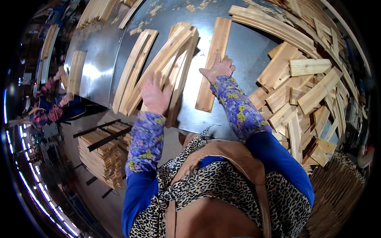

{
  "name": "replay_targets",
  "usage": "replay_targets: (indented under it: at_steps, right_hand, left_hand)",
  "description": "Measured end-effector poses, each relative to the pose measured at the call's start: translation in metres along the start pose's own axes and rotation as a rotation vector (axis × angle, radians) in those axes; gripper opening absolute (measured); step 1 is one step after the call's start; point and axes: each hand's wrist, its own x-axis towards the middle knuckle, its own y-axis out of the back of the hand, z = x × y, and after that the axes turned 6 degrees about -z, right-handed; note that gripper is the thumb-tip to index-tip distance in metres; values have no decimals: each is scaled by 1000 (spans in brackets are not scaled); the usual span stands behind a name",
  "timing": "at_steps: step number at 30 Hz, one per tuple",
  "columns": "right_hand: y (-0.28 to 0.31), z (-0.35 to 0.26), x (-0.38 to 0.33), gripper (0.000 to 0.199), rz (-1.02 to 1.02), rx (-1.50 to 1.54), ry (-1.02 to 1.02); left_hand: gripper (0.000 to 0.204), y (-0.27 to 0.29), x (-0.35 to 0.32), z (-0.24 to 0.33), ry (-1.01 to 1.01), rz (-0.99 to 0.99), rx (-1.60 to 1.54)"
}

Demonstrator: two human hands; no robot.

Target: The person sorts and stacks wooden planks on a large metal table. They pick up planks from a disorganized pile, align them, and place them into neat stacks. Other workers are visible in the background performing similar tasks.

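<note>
On the metal table [190, 104], a single flat wooden board [220, 36] lies lengthwise away from me. My right hand [219, 69] rests on its middle, thumb stretched to the left and fingers apart near the right edge. To the left is a loose group of long wooden strips [183, 75], some leaning across others. My left hand [155, 95] lies over their near part with its fingers spread, hiding what is beneath the palm. Beside it, further left, a pair of strips [133, 65] lies side by side.
A jumbled heap of short boards [305, 85] covers the right side. Long planks [274, 27] lie along the far right, near wood shavings [198, 6]. Below the table's left edge stands a stack of boards [101, 152]. At far left a co-worker [53, 103] handles a board [76, 73].
</note>
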Motion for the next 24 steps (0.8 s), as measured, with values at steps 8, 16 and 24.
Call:
replay_targets:
  at_steps: [8, 16, 24]
  right_hand:
    - [0, -13, 0, 104, -12, 260, -155]
    - [-92, -78, -72, 119, -185, 788, 191]
    - [-97, -69, -64, 138, -215, 564, 186]
  left_hand:
    - [108, -19, 56, -118, 110, -375, -465]
    - [97, 22, 67, -68, 358, -554, -626]
    - [104, 8, 39, -46, 324, -597, -767]
